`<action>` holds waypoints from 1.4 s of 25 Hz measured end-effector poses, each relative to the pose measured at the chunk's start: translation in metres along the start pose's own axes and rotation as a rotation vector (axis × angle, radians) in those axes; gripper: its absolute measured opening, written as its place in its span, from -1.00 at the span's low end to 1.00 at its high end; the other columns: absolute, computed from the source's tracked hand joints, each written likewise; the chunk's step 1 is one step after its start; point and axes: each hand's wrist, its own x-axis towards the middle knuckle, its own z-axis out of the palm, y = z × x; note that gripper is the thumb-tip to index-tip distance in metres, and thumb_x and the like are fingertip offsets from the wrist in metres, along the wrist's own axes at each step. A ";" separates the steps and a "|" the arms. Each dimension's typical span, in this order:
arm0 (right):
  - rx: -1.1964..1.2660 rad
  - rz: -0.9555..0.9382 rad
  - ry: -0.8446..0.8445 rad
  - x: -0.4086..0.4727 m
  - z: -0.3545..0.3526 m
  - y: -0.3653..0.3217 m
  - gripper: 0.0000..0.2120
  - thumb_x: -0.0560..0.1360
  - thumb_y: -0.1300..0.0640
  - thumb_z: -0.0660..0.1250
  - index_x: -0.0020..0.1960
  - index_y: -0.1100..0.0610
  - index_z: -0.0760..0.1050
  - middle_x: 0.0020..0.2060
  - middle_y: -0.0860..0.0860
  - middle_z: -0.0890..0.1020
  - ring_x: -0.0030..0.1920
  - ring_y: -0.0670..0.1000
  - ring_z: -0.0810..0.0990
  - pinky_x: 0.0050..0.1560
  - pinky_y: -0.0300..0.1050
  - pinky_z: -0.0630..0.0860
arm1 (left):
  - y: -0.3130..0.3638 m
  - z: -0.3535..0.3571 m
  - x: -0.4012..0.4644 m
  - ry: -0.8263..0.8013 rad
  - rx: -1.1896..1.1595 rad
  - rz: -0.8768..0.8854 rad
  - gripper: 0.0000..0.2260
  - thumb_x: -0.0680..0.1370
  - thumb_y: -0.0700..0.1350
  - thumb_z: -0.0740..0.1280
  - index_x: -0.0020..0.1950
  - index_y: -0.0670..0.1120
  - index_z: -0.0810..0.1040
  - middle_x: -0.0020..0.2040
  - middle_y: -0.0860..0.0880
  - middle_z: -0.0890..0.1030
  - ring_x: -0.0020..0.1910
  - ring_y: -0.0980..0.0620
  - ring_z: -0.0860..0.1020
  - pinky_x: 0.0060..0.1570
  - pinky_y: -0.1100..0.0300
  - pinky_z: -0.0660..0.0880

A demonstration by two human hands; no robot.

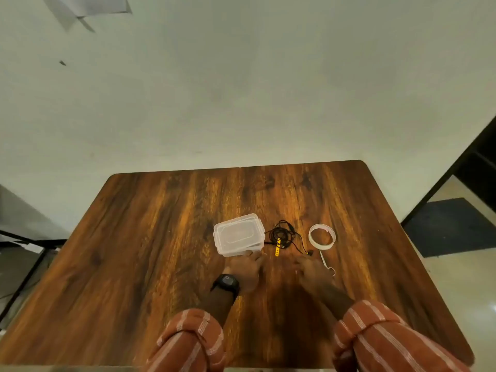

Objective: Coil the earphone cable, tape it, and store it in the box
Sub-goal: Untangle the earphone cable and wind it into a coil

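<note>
A black earphone cable (282,236) lies in a loose tangle on the wooden table (150,237), with a yellow tag near its front. Left of it sits a clear plastic box (239,234) with its lid on. To the right is a white tape roll (321,236), a loose strip trailing toward me. My left hand (245,269), a black watch on its wrist, rests just in front of the box, fingers apart, holding nothing. My right hand (312,269) lies flat in front of the cable's earbud end, blurred and empty.
The table's far edge meets a pale wall. A dark frame and mat stand on the floor at the right, and black metal legs at the left. Striped orange sleeves cover both forearms at the near edge.
</note>
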 end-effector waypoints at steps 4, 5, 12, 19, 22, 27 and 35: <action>-0.075 0.016 0.022 0.035 -0.006 -0.006 -0.71 0.46 0.15 0.20 0.09 0.03 0.61 0.04 0.01 0.69 0.05 0.09 0.64 0.04 0.03 0.56 | -0.009 0.004 0.019 -0.060 0.144 0.082 -0.48 0.61 -0.09 0.17 0.55 -0.15 0.17 0.53 -0.14 0.27 0.41 -0.19 0.34 0.32 -0.09 0.37; -0.075 0.018 0.017 0.045 -0.005 -0.004 -0.70 0.45 0.15 0.20 0.09 0.02 0.62 0.04 0.01 0.68 0.05 0.10 0.63 0.03 0.04 0.57 | -0.013 0.004 0.023 -0.050 0.170 0.074 -0.49 0.62 -0.06 0.16 0.55 -0.17 0.17 0.52 -0.17 0.27 0.41 -0.20 0.33 0.31 -0.10 0.37; -0.068 0.107 -0.098 0.077 0.012 0.006 -0.61 0.48 0.14 0.32 0.30 -0.03 0.53 0.27 0.04 0.53 0.27 0.11 0.50 0.26 0.01 0.48 | -0.038 0.014 0.027 -0.135 0.137 -0.086 -0.44 0.57 -0.11 0.24 0.55 -0.17 0.16 0.56 -0.19 0.17 0.51 -0.23 0.18 0.49 -0.11 0.16; -0.034 0.026 0.025 0.051 0.027 0.011 -0.86 0.46 0.12 0.39 0.00 0.00 0.65 0.15 -0.04 0.58 0.16 0.03 0.53 0.08 -0.13 0.42 | -0.015 0.003 0.050 0.061 -0.161 -0.006 -0.58 0.58 -0.09 0.18 0.45 -0.09 0.36 0.43 -0.10 0.43 0.40 -0.14 0.37 0.37 -0.01 0.28; 0.351 0.166 0.196 0.049 -0.001 -0.005 -0.94 0.48 0.14 0.42 -0.14 0.01 0.66 -0.15 -0.16 0.56 -0.08 -0.03 0.55 -0.07 -0.12 0.43 | 0.006 -0.004 0.064 0.146 -0.360 0.025 -0.52 0.50 -0.01 0.31 0.42 0.01 0.39 0.37 -0.02 0.50 0.34 -0.05 0.44 0.35 0.03 0.36; 0.836 0.180 0.220 0.071 -0.099 -0.034 -0.86 0.50 0.19 0.39 -0.23 0.15 0.61 -0.34 0.11 0.66 -0.37 0.00 0.59 -0.24 0.00 0.52 | 0.029 -0.049 0.078 0.396 -0.823 -0.039 -0.84 0.56 0.06 0.31 -0.05 0.01 0.61 -0.18 0.00 0.67 -0.22 0.02 0.59 -0.18 -0.07 0.55; 0.738 -0.105 -0.116 0.062 -0.299 -0.088 -0.76 0.41 0.16 0.47 0.04 0.24 0.65 -0.49 0.12 0.52 -0.55 -0.03 0.31 -0.54 -0.29 0.22 | -0.030 -0.237 0.050 0.616 -1.281 -0.035 -0.87 0.45 -0.17 0.50 -0.06 -0.19 0.70 -0.29 0.03 0.70 -0.33 0.12 0.60 -0.24 0.23 0.54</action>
